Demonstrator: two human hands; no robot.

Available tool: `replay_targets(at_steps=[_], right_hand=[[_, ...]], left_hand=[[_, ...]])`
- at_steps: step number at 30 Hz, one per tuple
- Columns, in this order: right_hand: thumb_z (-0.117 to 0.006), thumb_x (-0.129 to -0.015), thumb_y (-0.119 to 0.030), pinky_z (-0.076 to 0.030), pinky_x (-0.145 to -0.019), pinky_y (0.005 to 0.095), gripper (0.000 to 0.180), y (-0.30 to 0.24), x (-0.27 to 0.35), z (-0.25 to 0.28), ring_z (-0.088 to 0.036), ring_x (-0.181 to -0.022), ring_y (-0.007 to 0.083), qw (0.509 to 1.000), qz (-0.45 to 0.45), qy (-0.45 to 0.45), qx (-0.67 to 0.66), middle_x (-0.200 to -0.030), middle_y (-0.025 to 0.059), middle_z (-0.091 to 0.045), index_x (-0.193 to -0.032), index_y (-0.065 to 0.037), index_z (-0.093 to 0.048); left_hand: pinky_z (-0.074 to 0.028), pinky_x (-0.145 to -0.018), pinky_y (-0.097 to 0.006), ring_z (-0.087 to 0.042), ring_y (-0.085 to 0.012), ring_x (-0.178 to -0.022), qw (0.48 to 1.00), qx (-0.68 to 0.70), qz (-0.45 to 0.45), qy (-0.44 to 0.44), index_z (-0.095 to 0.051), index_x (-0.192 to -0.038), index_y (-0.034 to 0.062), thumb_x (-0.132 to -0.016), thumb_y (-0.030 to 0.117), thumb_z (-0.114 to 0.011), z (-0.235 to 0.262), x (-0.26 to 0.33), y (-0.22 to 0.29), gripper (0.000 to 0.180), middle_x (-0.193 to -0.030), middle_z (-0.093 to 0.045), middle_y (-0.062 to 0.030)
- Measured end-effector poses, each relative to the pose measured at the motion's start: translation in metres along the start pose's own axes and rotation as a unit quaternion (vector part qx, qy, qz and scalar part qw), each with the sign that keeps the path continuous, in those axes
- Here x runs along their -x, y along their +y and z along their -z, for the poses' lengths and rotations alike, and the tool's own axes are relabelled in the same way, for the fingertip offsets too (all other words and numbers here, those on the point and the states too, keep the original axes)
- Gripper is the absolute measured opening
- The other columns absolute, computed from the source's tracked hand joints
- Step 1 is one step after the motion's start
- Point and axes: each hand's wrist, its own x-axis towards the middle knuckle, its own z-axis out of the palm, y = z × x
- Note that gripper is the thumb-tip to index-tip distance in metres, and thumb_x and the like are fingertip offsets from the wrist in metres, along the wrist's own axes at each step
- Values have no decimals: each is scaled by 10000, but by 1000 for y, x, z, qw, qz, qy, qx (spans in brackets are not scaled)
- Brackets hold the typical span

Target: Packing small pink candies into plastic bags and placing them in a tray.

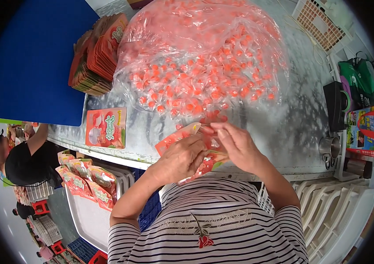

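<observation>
Clenched around a red pouch [206, 166], the left hand [180, 156] held it over the near edge of the grey table [303, 149], while the right hand [238, 147] reached with its fingertips to the pouch's upper end, though whether they pinched anything could not be told. Beyond the 2 hands, a large clear plastic bag [187, 26] lay full of wrapped orange-red candies [191, 107], with 1 flat pouch [106, 128] to the left, stacked pouches [101, 55] behind it, and plump pouches [101, 176] on a white tray [82, 216] below table level.
</observation>
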Motion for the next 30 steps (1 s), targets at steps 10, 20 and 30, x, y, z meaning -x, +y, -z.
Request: replay_targets(at_steps=[10,20,30], right_hand=[[-476,-1002,-256,-505,-700,378,310,-20,4,9,-651,-776,311,952,-117,-257,121,-875,184,-658,-983,32,-592],[-635,-814,-4,-432,-962,418,367,81,-47,-2,-450,-1171,354,931,158,53,324,-1199,144,-488,-1174,-52,-583],[-651,-841,-109,-451,-929,418,305,89,-2,18,-507,-1090,344,950,125,44,283,-1198,142,-521,-1140,-61,-612]], left_hand=[[-500,-740,-424,-593,-332,-854,999,-12,-25,-25,-586,-929,-30,-773,23,-642,2,13,14,173,-921,-567,-157],[-491,-589,-344,-593,-286,-642,986,-92,69,124,-637,-846,-5,-756,-17,-689,24,37,11,105,-771,-589,-127],[-466,-538,-303,-589,-221,-605,978,-29,133,156,-620,-857,-26,-766,-50,-671,27,54,-1,108,-777,-606,-121]])
